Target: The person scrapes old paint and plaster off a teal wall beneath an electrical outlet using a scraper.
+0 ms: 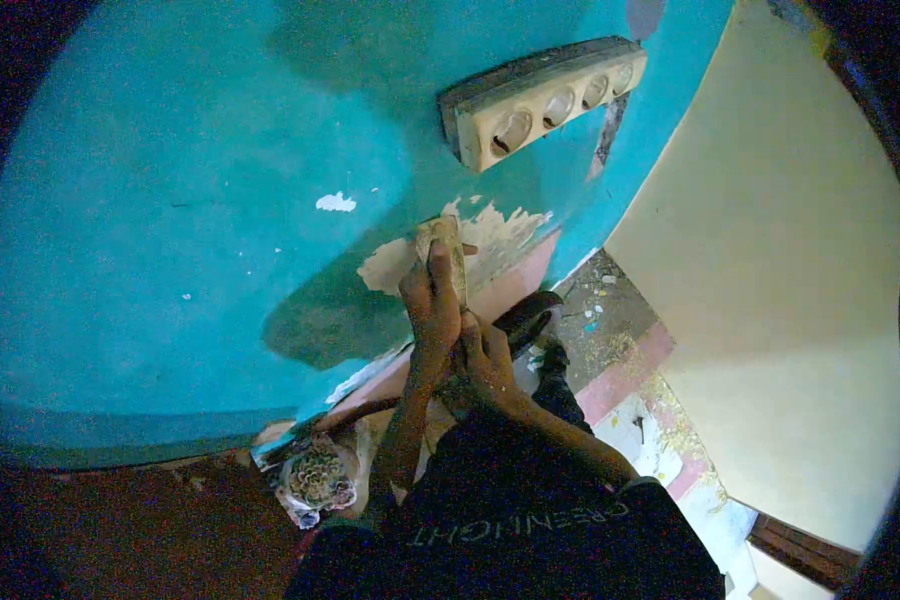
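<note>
Yellowish, the flat tool pointed lengthwise at the bare patch; the left hand gripped it nearer that patch, the right hand its farther end.

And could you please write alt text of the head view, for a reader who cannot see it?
The left hand and right hand hold a flat, stained tool at a peeled patch on a turquoise wall, below a beige fixture with four round fittings.

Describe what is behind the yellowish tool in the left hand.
Around the tool, the blue-green wall shows a pale, ragged patch. The spot directly behind the tool and left hand is covered and cannot be seen.
</note>
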Action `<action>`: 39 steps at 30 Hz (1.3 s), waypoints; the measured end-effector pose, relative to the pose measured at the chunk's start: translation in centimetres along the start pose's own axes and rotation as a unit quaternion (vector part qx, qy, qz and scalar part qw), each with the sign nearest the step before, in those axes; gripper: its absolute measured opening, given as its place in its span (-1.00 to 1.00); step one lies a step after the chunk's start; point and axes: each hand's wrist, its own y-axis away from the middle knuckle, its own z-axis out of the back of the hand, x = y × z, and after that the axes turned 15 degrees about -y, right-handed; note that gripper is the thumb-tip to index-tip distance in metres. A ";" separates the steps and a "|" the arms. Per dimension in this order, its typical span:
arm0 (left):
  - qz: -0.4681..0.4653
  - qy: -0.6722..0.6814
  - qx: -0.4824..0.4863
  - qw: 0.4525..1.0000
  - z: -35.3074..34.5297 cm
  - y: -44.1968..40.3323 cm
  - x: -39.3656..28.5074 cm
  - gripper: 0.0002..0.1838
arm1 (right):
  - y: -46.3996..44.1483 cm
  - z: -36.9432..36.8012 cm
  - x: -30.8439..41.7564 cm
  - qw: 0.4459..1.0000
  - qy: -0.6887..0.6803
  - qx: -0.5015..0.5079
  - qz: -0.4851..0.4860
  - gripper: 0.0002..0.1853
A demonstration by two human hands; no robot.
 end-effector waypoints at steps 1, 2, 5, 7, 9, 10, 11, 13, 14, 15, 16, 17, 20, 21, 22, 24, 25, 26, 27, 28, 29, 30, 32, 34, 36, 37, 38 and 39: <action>0.001 -0.014 -0.005 1.000 -0.1 0.2 0.3 -0.49 | 0.0 -0.1 0.6 1.000 -0.012 0.005 -0.013 -0.59; 0.000 -0.028 -0.010 1.000 -0.1 0.3 0.7 -0.50 | 0.2 -0.1 0.2 1.000 -0.009 0.006 -0.008 -0.59; 0.006 -0.014 -0.038 0.999 -1.2 1.2 3.8 -0.53 | 1.1 0.8 -3.2 1.000 0.005 -0.007 0.030 -0.58; 0.029 0.002 -0.005 1.000 -0.1 1.1 2.7 -0.54 | 1.2 0.8 -4.5 0.999 0.015 -0.025 -0.029 -0.54; 0.066 0.016 0.032 0.997 0.3 1.2 1.6 -0.56 | 0.5 0.7 -5.1 0.996 0.074 -0.032 0.038 -0.54; 0.020 0.005 -0.039 0.999 -0.2 0.5 0.8 -0.57 | 0.1 0.4 -4.4 0.984 0.133 -0.036 0.109 -0.54; -0.028 -0.007 -0.110 0.993 -0.5 0.1 0.5 -0.57 | 0.1 0.2 -3.6 0.984 0.135 -0.035 0.108 -0.54; -0.023 -0.011 -0.106 0.994 -0.1 0.2 0.7 -0.58 | 0.2 -0.7 -0.7 0.997 0.068 -0.022 0.014 -0.51; -0.020 -0.015 -0.100 0.995 0.1 0.2 0.8 -0.58 | -0.1 0.5 -2.7 0.997 0.068 -0.022 0.017 -0.51; -0.022 -0.014 -0.099 0.995 -0.2 0.7 1.7 -0.58 | -0.4 2.6 -6.3 0.992 0.112 -0.002 0.054 -0.50; -0.007 -0.022 -0.081 0.996 -0.7 1.6 3.2 -0.60 | -0.3 3.9 -8.2 0.984 0.156 0.018 0.089 -0.49; 0.006 -0.029 -0.062 0.998 -1.1 1.9 4.1 -0.61 | -0.2 3.4 -8.0 0.983 0.158 0.017 0.091 -0.49; 0.087 -0.025 -0.014 0.996 -1.3 1.6 4.6 -0.63 | -0.2 1.6 -6.7 0.993 0.017 -0.032 0.116 -0.46; 0.091 -0.026 -0.012 0.995 -1.0 1.1 3.3 -0.63 | -0.6 1.9 -6.4 0.982 0.115 -0.023 0.150 -0.48; 0.028 0.016 -0.020 0.999 -0.4 0.0 0.8 -0.64 | -0.8 2.1 -5.9 0.960 0.211 -0.013 0.182 -0.49; -0.041 0.058 -0.030 0.997 -0.7 -0.6 -0.5 -0.65 | -1.1 1.0 -2.0 0.989 0.119 -0.004 0.084 -0.50; -0.041 0.045 -0.074 0.995 -1.5 -0.5 0.3 -0.66 | -1.2 0.7 -0.7 1.000 0.023 0.004 -0.014 -0.51; -0.041 0.032 -0.117 0.992 -2.3 -0.5 1.2 -0.66 | -1.2 0.9 -0.8 1.000 0.023 0.004 -0.009 -0.51; -0.046 0.034 -0.116 0.992 -2.8 -0.4 2.6 -0.66 | -0.8 1.5 -1.5 0.997 0.074 0.020 0.027 -0.51; -0.016 0.042 -0.070 0.997 -3.1 0.0 4.2 -0.67 | -0.5 2.1 -2.5 0.990 0.126 0.035 0.061 -0.50; 0.014 0.050 -0.024 0.998 -3.3 0.1 4.9 -0.67 | -0.7 3.2 -4.8 0.989 0.126 0.034 0.065 -0.50; 0.010 0.051 -0.024 0.998 -3.0 -0.1 4.5 -0.67 | -1.5 4.6 -7.9 0.989 0.116 -0.003 0.093 -0.50; -0.059 -0.012 -0.014 0.998 -2.0 -0.2 2.6 -0.67 | -1.8 4.3 -7.7 0.986 0.106 -0.045 0.119 -0.49; -0.051 -0.003 -0.063 0.997 -2.7 -0.4 0.4 -0.66 | -1.5 1.7 -1.8 0.910 0.256 -0.046 0.323 -0.51; -0.050 0.008 -0.120 0.992 -3.3 -0.6 -1.0 -0.65 | -2.0 2.1 -0.7 0.968 0.178 -0.037 0.173 -0.53; -0.040 0.042 -0.127 0.990 -3.5 -0.7 -1.4 -0.64 | -2.3 2.4 -0.3 0.995 0.093 -0.028 0.020 -0.54; -0.030 0.076 -0.134 0.988 -3.6 -0.8 -1.7 -0.62 | -2.3 2.9 -0.8 0.995 0.095 -0.026 0.024 -0.54; -0.032 0.078 -0.136 0.987 -3.7 -0.5 -1.2 -0.62 | -2.1 3.6 -2.0 0.994 0.103 -0.045 0.006 -0.55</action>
